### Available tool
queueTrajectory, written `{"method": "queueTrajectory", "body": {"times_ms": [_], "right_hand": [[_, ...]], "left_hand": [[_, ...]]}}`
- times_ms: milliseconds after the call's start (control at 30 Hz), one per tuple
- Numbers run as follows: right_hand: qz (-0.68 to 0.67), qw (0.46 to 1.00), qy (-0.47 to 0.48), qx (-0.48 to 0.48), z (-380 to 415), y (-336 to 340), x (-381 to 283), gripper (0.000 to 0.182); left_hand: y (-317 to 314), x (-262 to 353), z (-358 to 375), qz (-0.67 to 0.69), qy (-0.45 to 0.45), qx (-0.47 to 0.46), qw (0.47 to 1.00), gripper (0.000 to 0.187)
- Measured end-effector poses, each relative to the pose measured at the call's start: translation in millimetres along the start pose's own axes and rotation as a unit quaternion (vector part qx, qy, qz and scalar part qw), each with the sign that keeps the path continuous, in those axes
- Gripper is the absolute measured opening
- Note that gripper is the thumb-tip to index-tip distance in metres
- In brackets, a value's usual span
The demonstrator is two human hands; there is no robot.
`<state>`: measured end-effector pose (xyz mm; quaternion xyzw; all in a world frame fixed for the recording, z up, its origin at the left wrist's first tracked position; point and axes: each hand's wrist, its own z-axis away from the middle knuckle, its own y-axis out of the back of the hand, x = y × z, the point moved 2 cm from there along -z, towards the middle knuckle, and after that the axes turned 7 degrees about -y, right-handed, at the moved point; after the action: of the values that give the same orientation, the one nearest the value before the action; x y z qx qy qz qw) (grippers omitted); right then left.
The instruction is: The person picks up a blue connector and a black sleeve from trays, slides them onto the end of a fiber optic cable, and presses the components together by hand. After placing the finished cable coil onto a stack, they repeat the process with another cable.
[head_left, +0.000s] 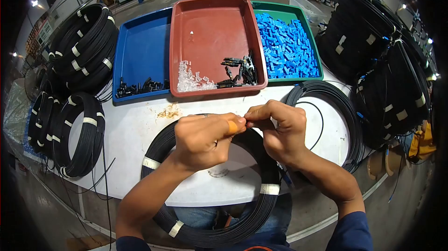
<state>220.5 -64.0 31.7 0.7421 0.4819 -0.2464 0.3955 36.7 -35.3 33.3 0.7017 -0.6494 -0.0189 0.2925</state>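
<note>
My left hand (200, 141), with an orange band round one finger, is closed in a pinch. Its fingertips meet those of my right hand (282, 129), which is closed too. Whatever lies between the fingertips is too small and covered to make out. Beneath both hands a coil of black cable (212, 238), bound with pale tape, rests partly on the white table (200, 192) and partly over my lap.
Behind the hands stand a blue tray (142, 50) with black parts, a red tray (210, 27) with clear and black pieces, and a green tray (303, 12) full of blue connectors (287, 48). Cable coils (86, 129) stack at left; more (350, 125) lie right.
</note>
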Motion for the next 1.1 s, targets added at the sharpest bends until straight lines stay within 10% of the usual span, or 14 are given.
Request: {"method": "queueTrajectory", "body": {"times_ms": [67,233,433,500,600,700,933,1100], "right_hand": [[-0.043,0.998,-0.031,-0.018,2.8,-1.1,3.3,0.018],[-0.107,0.990,-0.065,-0.072,-1.4,-2.6,6.9,0.018],[0.161,0.956,0.244,0.036,-6.1,3.4,2.1,0.021],[0.157,0.961,0.226,0.024,-5.8,6.6,-0.8,0.021],[0.094,0.989,0.112,-0.017,-6.0,6.9,1.3,0.019],[0.029,0.997,-0.008,-0.068,-6.7,6.8,9.0,0.017],[0.193,0.950,0.244,0.039,-8.4,3.8,6.0,0.024],[0.179,0.960,0.213,0.014,-6.8,10.0,-0.9,0.023]], "left_hand": [[7.6,6.3,-8.0,-0.135,-0.189,-0.053,0.971,0.012],[10.9,-2.4,-6.4,-0.115,-0.237,-0.041,0.964,0.011],[1.3,-5.0,-1.3,0.129,0.170,0.025,0.977,0.008],[-4.2,-8.4,1.1,0.152,0.174,0.027,0.973,0.007],[0.0,-8.3,-0.1,-0.019,-0.103,-0.015,0.994,0.009],[1.8,-7.9,-2.7,-0.074,-0.195,-0.043,0.977,0.008],[-3.6,-22.2,4.3,0.133,0.080,0.018,0.988,0.013],[-3.9,-18.3,6.0,0.149,0.111,0.021,0.982,0.015]]}}
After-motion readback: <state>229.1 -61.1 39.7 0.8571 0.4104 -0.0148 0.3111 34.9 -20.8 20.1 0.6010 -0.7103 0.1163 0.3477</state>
